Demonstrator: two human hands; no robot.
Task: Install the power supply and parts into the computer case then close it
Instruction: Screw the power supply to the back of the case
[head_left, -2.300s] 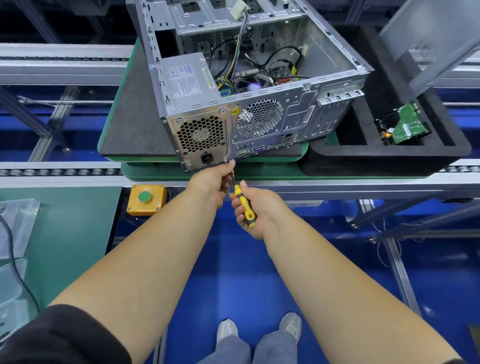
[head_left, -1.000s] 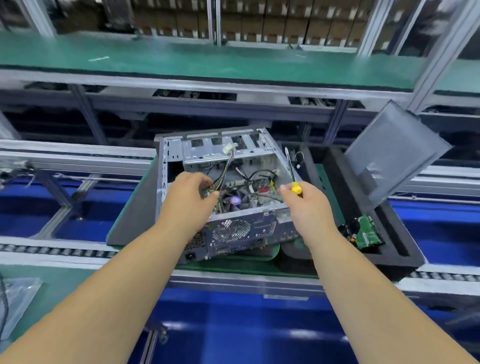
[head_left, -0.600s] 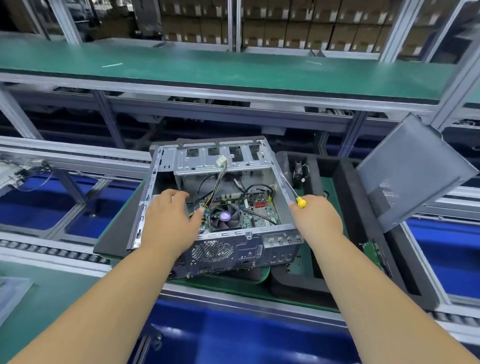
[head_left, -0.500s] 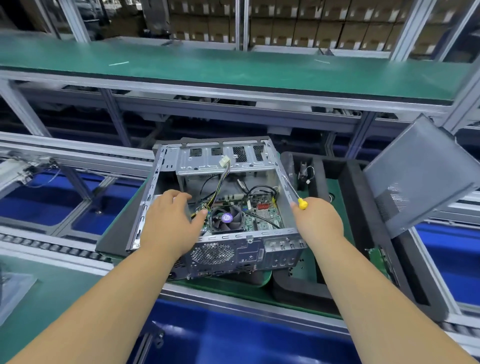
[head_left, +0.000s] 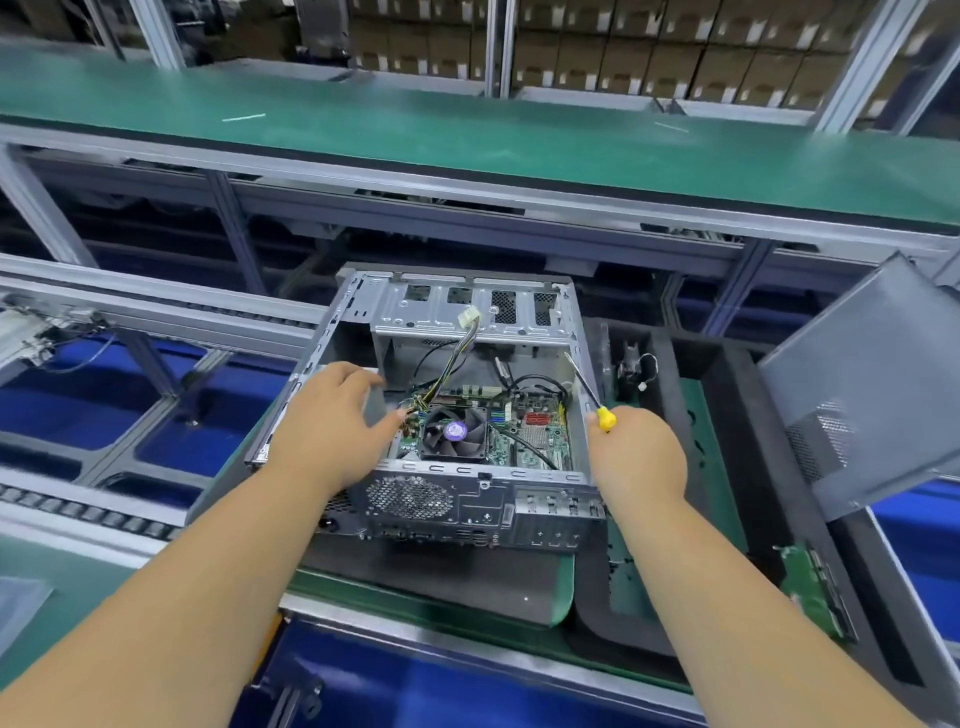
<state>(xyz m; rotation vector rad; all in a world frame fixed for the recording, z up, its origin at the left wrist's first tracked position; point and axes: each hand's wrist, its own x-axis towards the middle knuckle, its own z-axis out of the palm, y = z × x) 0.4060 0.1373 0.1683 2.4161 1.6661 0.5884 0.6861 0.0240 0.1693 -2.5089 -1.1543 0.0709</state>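
At about nine o'clock a roller conveyor rail runs across over blue flooring. Toward the centre, the left hand lies palm-down over the left part of the open computer case, its fingers loosely spread and grasping nothing, covering the corner where the power supply would sit, so the unit itself cannot be made out. The case lies on its side on a grey mat, its open face upward, with the fan and motherboard visible inside and a bundle of cables rising toward twelve o'clock. At the case's right wall the right hand is clenched around a screwdriver with a yellow handle, its shaft pointing up toward eleven o'clock. Farther right sits a black foam tray, and at three o'clock a grey side panel leans tilted above it. At five o'clock a green circuit board lies in the tray.
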